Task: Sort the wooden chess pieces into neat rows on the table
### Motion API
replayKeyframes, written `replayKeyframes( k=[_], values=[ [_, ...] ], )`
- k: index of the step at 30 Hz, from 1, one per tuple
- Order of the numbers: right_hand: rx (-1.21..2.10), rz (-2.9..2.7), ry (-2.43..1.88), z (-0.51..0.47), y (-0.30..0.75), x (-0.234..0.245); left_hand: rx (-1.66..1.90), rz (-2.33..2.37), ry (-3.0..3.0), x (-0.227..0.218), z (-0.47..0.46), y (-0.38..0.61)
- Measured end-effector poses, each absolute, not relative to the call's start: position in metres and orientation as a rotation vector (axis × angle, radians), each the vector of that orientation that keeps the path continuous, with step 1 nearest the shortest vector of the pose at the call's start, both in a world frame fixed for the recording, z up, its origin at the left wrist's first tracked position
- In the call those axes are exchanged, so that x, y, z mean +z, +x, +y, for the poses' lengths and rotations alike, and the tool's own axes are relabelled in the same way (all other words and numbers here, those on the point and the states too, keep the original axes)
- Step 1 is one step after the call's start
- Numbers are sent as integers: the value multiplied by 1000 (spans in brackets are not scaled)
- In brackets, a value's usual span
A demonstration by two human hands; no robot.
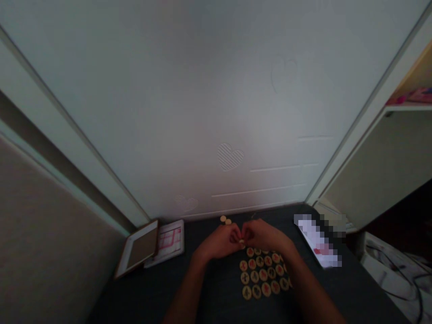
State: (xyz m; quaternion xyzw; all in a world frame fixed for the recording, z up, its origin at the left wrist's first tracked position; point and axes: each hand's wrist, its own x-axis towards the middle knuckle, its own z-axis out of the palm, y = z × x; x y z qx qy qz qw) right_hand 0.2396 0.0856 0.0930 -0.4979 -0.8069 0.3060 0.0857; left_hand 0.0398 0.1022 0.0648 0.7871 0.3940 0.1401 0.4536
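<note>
My left hand [221, 242] and my right hand [266, 234] meet over the dark table with fingertips pinched together. A small round xiangqi piece [241, 242] shows at their fingertips, its face hard to make out. Just below them, rows of round wooden xiangqi pieces [263, 275] lie with red and black characters upward. My right wrist and forearm cover the right end of these rows. Beyond my left hand, two pale pieces [223, 218] lie near the wall with no marking visible.
A framed board [140, 247] and a white-and-pink flat item [171, 238] lie at the table's left. A phone [317, 240], partly blurred out, rests at the right. The white panel [202, 112] with heart patterns rises behind the dark table [222, 297]. Cables [394, 265] hang at far right.
</note>
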Motion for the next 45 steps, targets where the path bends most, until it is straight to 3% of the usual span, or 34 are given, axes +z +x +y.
replayKeyframes(
  k=[22, 45],
  values=[
    [895, -2605, -1891, 89, 237, 77, 86, 1065, 1971, 44, 104, 45],
    [891, -2533, -1882, 89, 245, 87, 101, 1072, 2060, 49, 104, 42]
  ],
)
